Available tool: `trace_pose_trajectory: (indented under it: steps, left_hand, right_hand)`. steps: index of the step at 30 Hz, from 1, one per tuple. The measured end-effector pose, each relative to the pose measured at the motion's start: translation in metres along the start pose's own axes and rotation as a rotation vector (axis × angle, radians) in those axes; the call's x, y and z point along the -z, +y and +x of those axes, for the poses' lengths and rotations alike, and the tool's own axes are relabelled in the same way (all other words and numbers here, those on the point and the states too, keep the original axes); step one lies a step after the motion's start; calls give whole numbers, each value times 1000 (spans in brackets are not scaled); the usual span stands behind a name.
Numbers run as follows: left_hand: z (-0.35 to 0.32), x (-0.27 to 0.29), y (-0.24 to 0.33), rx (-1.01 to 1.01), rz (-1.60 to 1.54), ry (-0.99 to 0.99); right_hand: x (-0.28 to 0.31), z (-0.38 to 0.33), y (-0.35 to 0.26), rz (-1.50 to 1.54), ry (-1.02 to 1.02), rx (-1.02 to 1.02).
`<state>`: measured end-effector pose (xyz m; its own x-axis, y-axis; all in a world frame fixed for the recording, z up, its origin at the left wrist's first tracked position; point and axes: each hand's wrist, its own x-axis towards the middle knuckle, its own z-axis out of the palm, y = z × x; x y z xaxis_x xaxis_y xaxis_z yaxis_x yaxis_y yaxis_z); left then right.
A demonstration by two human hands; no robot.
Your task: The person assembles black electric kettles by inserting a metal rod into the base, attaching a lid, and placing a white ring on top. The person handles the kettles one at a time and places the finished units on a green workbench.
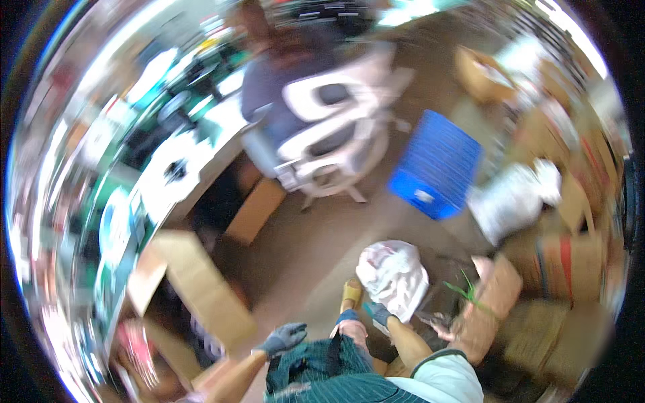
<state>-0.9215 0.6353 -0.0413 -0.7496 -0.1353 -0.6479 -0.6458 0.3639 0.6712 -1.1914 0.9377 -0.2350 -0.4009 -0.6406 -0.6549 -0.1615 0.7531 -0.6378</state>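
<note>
My right hand (380,314), in a grey-blue work glove, is closed at the near end of a full white plastic bag (392,274). The bag's gathered plastic narrows toward the glove; the fingertips are blurred. My left hand (285,338), gloved in grey, is out to the left of my dark green apron (316,363). Its fingers are stretched out with nothing in them. Just ahead of my body, a foot in a yellowish shoe (351,293) stands beside the bag.
An open cardboard box (208,295) is at left, below a cluttered workbench (171,178). Ahead, a person (275,80) sits in a white chair (336,127). A blue plastic crate (437,164), a white sack (510,198) and several cartons (557,265) line the right.
</note>
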Motion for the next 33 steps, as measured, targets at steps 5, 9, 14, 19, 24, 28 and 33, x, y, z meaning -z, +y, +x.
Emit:
trace_pose_trajectory:
  steps: [5, 9, 14, 19, 24, 28, 33]
  left_hand:
    - [-156, -28, -148, 255, -332, 565]
    - [-246, -99, -250, 522, -505, 909]
    - [-323, -144, -349, 669, -619, 862]
    - [-364, -196, -372, 726, -800, 1048]
    - [-428, -179, -354, 699, -851, 1005]
    - [-473, -237, -344, 876, -885, 1062]
    - [-525, -305, -336, 1007, -1108, 735]
  right_hand:
    - [-80, 42, -38, -125, -172, -121]
    - [-162, 54, -215, 125, -461, -92]
    - [-382, -5, -418, -261, -1054, 489]
    - [-529, -38, -414, -230, -1214, 452]
    - [-556, -38, -444, -678, -1099, 414]
    - [-563, -37, -438, -729, -1140, 430]
    - [-576, -52, -461, -828, -1140, 201]
